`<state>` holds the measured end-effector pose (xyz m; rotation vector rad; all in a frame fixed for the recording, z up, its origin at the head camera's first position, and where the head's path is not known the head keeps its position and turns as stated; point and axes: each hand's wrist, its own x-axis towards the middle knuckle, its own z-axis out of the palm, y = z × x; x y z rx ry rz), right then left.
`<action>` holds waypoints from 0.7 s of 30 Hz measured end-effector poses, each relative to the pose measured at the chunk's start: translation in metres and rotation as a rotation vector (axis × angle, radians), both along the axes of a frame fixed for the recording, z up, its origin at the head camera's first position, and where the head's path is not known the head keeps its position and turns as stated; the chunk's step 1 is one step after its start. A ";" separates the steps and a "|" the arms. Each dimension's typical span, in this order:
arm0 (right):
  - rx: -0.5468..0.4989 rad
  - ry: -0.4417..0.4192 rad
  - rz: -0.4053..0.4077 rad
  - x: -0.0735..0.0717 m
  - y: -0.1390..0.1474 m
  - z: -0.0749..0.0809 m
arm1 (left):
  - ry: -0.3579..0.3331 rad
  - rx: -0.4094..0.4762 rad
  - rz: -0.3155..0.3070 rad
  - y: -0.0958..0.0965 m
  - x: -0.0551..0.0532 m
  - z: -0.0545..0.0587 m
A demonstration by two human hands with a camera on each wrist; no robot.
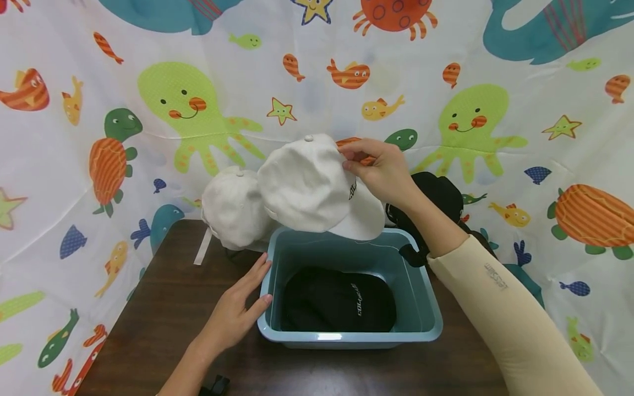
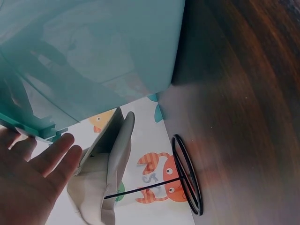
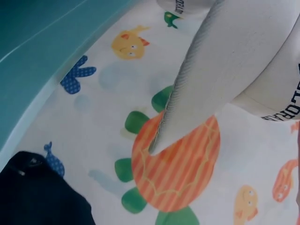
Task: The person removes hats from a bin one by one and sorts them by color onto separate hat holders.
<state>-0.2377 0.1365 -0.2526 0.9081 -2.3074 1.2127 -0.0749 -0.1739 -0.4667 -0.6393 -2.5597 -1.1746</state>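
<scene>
My right hand (image 1: 378, 165) pinches a white baseball cap (image 1: 307, 184) by the front of its crown, holding it over the back of a blue plastic tub (image 1: 346, 336). The cap's brim (image 3: 234, 61) and dark lettering fill much of the right wrist view. Inside the tub lies a black cap (image 1: 322, 300) with white lettering. My left hand (image 1: 235, 308) has its fingers extended against the tub's left rim; the left wrist view shows those fingertips right at the rim.
Behind the tub at left, another white cap (image 1: 235, 209) sits on a black wire stand (image 2: 187, 176). A black cap (image 1: 438, 195) stands at the back right, partly behind my right arm. A patterned sea-animal cloth (image 1: 317, 104) hangs behind the dark wooden table (image 1: 158, 324).
</scene>
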 end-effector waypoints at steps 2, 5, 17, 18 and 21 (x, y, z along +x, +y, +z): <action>-0.007 0.014 0.001 -0.002 -0.004 -0.001 | 0.004 0.003 -0.002 0.000 0.000 0.000; -0.023 0.022 0.008 -0.005 -0.011 -0.002 | 0.004 0.007 -0.007 0.001 -0.001 0.001; -0.070 0.042 0.027 -0.020 -0.046 -0.004 | -0.010 0.015 -0.009 0.000 -0.001 0.001; -0.070 0.045 0.028 -0.022 -0.049 -0.004 | -0.011 0.013 -0.010 0.000 -0.001 0.001; -0.064 0.052 0.029 -0.027 -0.058 -0.006 | -0.010 0.013 -0.014 0.000 -0.001 0.001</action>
